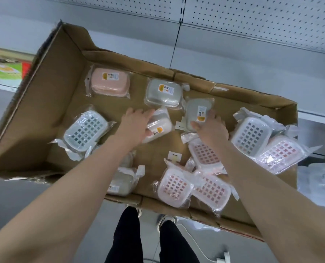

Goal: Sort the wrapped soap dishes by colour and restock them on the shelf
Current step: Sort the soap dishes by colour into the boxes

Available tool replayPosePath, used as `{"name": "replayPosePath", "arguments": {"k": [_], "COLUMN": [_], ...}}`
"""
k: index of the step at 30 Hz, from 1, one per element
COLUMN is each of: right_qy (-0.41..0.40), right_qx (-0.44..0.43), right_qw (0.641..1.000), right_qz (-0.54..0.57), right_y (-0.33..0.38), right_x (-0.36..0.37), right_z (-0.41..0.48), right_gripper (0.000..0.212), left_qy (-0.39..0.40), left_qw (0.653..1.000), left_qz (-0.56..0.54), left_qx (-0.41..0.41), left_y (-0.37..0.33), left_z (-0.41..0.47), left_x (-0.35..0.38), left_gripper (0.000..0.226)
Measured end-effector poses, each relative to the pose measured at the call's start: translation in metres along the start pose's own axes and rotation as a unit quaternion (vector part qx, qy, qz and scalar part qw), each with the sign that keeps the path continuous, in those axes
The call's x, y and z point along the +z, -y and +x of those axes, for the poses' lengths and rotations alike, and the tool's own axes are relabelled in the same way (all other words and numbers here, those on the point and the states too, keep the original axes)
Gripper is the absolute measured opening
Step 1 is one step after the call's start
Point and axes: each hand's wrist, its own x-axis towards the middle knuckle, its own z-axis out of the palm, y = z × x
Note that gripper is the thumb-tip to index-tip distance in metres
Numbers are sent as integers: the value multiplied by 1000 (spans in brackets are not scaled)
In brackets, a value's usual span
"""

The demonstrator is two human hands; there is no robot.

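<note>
Sorting early: left hand [137, 121] curls round a white wrapped dish [162, 122]; right hand [213, 130] pinches a grey-green dish [197, 111]. Around both grips, mixed colours lie loose in the box [49, 82]; seemingly none shelved.

Matt brown corrugated cardboard box [44, 103], smooth pastel plastic soap dishes [110, 82] sealed in glossy, crinkled clear film [296, 156], small printed paper labels [166, 89], perforated matt grey metal-looking back panel [262, 21] of the shelf [271, 69], smooth pale floor [15, 205], my black cloth trousers [127, 240].
</note>
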Motion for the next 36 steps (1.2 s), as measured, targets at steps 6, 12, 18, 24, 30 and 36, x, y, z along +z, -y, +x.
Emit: {"name": "replayPosePath", "arguments": {"k": [6, 12, 18, 24, 30, 36], "right_qy": [-17, -65, -181, -172, -96, -73], "right_qx": [51, 91, 26, -182, -215, -207], "right_qw": [998, 993, 976, 968, 969, 966], "right_qz": [-13, 21, 117, 11, -81, -136], "right_y": [26, 35, 50, 94, 131, 134], "right_x": [15, 15, 0, -10, -16, -10], "right_z": [11, 7, -12, 6, 45, 51], "right_gripper": [109, 100, 98, 97, 89, 88], "left_qy": [-66, -35, -169, -164, -107, -131], "left_qw": [997, 999, 982, 985, 990, 988], "left_qz": [24, -6, -18, 20, 44, 36], "left_qx": [26, 34, 85, 46, 75, 77], "left_y": [2, 5, 55, 131, 151, 155], "left_z": [-1, -5, -8, 31, 63, 63], "left_x": [5, 14, -40, -91, -88, -71], "left_gripper": [78, 92, 88, 83, 70, 75]}}
